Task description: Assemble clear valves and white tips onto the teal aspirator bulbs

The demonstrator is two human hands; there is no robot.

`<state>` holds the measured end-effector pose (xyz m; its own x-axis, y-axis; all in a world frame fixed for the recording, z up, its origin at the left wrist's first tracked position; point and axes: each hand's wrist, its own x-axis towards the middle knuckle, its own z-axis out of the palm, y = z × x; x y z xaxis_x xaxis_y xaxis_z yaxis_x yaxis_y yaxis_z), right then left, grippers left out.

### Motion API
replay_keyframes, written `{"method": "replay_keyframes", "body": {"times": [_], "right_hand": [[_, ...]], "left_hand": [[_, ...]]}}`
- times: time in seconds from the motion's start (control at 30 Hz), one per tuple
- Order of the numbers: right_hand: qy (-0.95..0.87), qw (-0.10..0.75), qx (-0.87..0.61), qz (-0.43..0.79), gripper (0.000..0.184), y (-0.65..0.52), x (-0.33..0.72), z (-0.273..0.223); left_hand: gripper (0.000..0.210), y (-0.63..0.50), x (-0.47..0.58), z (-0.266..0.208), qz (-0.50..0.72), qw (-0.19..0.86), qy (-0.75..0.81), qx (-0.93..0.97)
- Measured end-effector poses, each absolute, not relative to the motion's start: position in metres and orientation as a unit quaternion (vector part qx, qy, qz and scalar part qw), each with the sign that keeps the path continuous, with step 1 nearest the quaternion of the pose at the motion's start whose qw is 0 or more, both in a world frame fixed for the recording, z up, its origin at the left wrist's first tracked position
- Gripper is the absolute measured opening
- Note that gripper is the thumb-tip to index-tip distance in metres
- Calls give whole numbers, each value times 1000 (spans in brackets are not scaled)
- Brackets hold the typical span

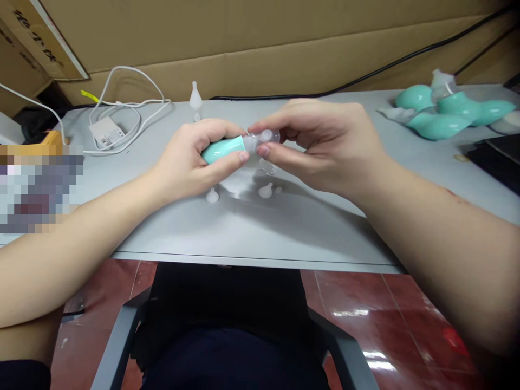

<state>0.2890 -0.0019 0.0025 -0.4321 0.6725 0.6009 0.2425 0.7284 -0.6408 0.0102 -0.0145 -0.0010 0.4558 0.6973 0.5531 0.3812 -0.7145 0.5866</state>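
the teal bulb lies on its side in the left hand, just above the grey table, with the fingers wrapped over its top and the thumb pressed along its underside, so the hand is clamped on it. a clear cap sits at the bulb's open end, touching it; the right hand pinches this cap between thumb and fingertips, closed tight on it. both hands meet over the middle of the table.

below them, on the table, lie small clear tips, one near the left hand and others just under the cap. a taller clear nozzle stands upright behind the hands. a white cable with its plug lies at the back left. a heap of more teal bulbs rests far right, well apart. cardboard stands behind the table.
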Motion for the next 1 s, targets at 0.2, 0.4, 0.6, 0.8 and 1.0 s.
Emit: {"method": "replay_keyframes", "body": {"times": [0.2,0.4,0.6,0.8,1.0], "right_hand": [[-856,410,-246,195,12,3,296,1],[-853,401,-245,227,12,8,295,-2],[-837,429,-223,257,21,8,292,-6],[-809,455,-232,290,25,2,288,-7],[-814,472,-215,263,19,1,284,-11]], "left_hand": [[33,-12,8,-3,394,197,325,837],[34,-13,7,-1,376,233,335,832],[46,-14,9,1,385,296,341,805],[49,-18,15,1,421,306,353,777],[33,-21,18,2,431,374,341,747]]}}
